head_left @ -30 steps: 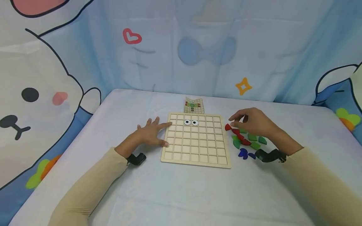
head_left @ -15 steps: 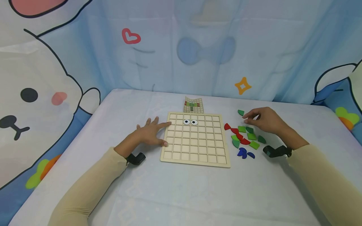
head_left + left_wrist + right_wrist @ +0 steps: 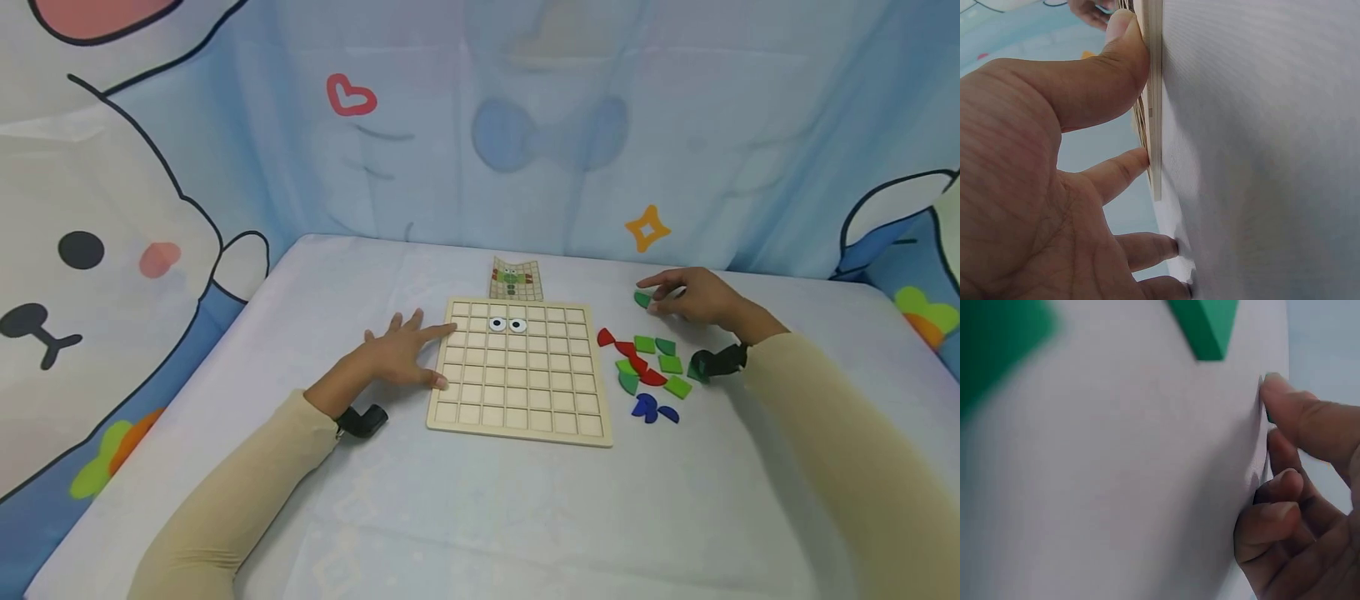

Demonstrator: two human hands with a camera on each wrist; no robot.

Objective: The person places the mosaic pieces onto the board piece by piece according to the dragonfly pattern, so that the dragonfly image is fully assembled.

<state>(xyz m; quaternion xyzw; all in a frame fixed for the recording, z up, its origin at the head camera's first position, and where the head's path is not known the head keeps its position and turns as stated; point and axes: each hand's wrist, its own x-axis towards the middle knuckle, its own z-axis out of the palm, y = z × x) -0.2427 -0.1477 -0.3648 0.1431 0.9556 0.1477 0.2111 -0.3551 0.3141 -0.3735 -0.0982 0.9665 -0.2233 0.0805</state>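
In the head view my left hand (image 3: 396, 354) lies at the left side of a wooden grid board (image 3: 525, 439), fingers spread. Its thumb and index fingertip touch the board's rim, as the left wrist view also shows; the other fingertips rest on the cloth. Two white eye pieces (image 3: 517, 325) sit in the board's second row. Beyond the loose pieces, my right hand (image 3: 693, 297) pinches a dark green quarter-circle piece (image 3: 642, 298) at the table surface between thumb and index finger. In the right wrist view, only a sliver of that piece shows between the fingertips.
Right of the board lie loose pieces: red wedges (image 3: 652, 378), light green squares (image 3: 671, 364), dark green quarter-circles (image 3: 628, 382) and blue half-rounds (image 3: 667, 413). A small pattern card (image 3: 516, 280) lies behind the board. A printed curtain (image 3: 420, 167) hangs behind the white-covered table (image 3: 480, 517).
My right hand has moved from above the loose pieces away to the back right and come down onto the single dark green quarter-circle. The left hand and board have stayed put.
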